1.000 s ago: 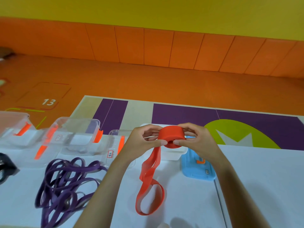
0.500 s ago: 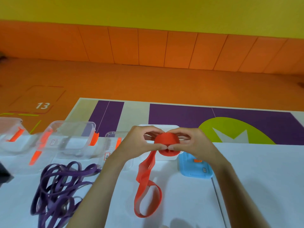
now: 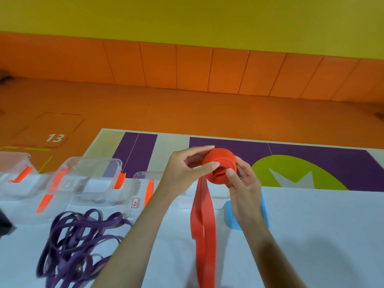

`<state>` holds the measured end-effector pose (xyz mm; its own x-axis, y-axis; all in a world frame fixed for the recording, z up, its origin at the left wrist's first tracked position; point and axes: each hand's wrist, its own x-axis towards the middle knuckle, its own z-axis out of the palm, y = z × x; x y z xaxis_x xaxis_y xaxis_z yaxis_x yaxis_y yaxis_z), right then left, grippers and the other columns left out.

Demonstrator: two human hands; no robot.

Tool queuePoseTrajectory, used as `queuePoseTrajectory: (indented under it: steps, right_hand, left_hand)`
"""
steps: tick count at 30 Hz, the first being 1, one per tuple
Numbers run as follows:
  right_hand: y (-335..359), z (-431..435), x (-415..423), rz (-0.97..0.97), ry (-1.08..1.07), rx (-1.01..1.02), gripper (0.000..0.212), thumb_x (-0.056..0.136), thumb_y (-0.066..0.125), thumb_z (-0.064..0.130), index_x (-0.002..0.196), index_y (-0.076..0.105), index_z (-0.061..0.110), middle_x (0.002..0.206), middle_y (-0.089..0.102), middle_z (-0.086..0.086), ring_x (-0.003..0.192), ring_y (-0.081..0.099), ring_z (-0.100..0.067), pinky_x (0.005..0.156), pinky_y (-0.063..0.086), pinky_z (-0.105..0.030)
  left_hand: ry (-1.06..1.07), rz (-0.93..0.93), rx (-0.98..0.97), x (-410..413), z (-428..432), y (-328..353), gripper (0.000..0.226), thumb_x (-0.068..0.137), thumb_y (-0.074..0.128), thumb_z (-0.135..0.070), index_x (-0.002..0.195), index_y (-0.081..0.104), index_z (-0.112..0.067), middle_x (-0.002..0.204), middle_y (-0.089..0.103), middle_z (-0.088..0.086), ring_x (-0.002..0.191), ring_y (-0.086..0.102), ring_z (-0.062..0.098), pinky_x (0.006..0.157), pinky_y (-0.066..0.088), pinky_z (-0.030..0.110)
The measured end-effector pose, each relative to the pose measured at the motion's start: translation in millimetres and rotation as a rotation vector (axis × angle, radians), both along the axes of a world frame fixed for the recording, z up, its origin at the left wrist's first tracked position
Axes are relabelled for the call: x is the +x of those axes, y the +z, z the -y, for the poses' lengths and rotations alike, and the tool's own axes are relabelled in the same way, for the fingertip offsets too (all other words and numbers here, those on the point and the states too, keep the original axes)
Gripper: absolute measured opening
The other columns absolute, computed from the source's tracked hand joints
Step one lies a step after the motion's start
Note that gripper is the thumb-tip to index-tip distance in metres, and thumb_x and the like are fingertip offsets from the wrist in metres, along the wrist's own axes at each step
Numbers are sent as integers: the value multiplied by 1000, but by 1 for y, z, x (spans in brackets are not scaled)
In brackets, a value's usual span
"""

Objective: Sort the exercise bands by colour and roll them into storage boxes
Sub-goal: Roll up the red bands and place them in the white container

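Head view: a flat red elastic exercise band (image 3: 220, 165) is held in the air over the white table (image 3: 311, 235), just above mid-frame. Most of it is wound into a thick coil with a hollow middle. Its loose red tail (image 3: 204, 225) hangs from the coil's 7 o'clock edge, straight down toward 6 o'clock and out of frame.

The band is judged light, soft and springy, and grippy rather than slippery. The coil would probably loosen as soon as pressure is taken off. It is best held across the outer turn, with a thumb kept on the last wrap, while the tail is fed in under slight tension.

The left hand (image 3: 187, 171) is brought in from the coil's 9 o'clock side. Its thumb is pressed on the near face and its fingers are curled over the upper rim. The right hand (image 3: 245, 190) is set at 4 o'clock, with the thumb laid on the near face beside the hollow and the fingers wrapped behind. The coil is therefore grasped by both hands, neither slack.

A heap of thin purple rubber bands (image 3: 79, 242) lies at 8 o'clock. Clear plastic storage boxes with orange clips (image 3: 93, 179) stand at 9 o'clock. A light-blue plastic lid (image 3: 230, 217) is partly hidden under the right wrist.
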<state>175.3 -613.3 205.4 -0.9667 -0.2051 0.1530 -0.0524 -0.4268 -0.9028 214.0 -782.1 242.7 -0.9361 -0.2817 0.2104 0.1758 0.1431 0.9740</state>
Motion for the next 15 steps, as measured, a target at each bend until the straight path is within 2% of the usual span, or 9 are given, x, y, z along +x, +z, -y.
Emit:
queuePoseTrajectory:
  steps: [2,5,7,9,11,13,15]
  right_hand:
    - [-1,1,1,-27,-27,41,32,86,79,19,117,75,26,120,75,-12,115,71,-34,98,56,-49]
    - [-2,-8,-4,-45,64,133,38,84,81,27,121,73,27,122,75,-11,117,70,-36,97,58,-47]
    - [4,-20,-14,-81,195,263,47,82,83,24,127,68,25,121,75,-11,117,69,-37,99,57,-43]
    - [19,-27,-26,-137,319,430,56,81,87,22,132,64,28,118,76,-8,113,72,-31,100,57,-42]
    - [35,-28,-35,-231,348,561,51,77,89,25,124,70,29,114,78,-2,110,74,-22,102,57,-44]
    - [49,-26,-38,-268,312,552,47,72,88,25,116,73,27,111,79,1,107,75,-19,101,59,-43]
    - [57,-24,-37,-250,266,458,47,71,87,22,116,72,24,111,79,-1,106,76,-21,97,60,-41]
  left_hand:
    - [33,-5,-5,2,0,-3,47,81,90,-14,126,76,-15,114,80,-2,107,77,17,97,62,37]
    - [24,-17,-18,7,6,0,55,76,94,-13,126,74,-20,108,81,0,103,77,21,96,62,42]
    - [-22,-20,-66,10,12,5,58,74,96,-12,125,71,-23,105,82,-2,101,78,20,95,62,40]
    - [-54,-18,-172,12,16,12,57,73,97,-16,123,70,-23,102,82,-6,98,78,15,94,62,35]
    - [-64,-23,-215,13,16,19,56,72,98,-21,120,69,-24,100,81,-8,96,78,13,91,62,31]
    - [-72,-23,-157,11,15,23,59,73,97,-25,124,67,-27,104,80,-7,100,77,15,90,62,30]
    - [-79,-1,-86,9,17,23,65,73,97,-28,130,66,-29,113,79,-6,108,75,17,92,61,30]
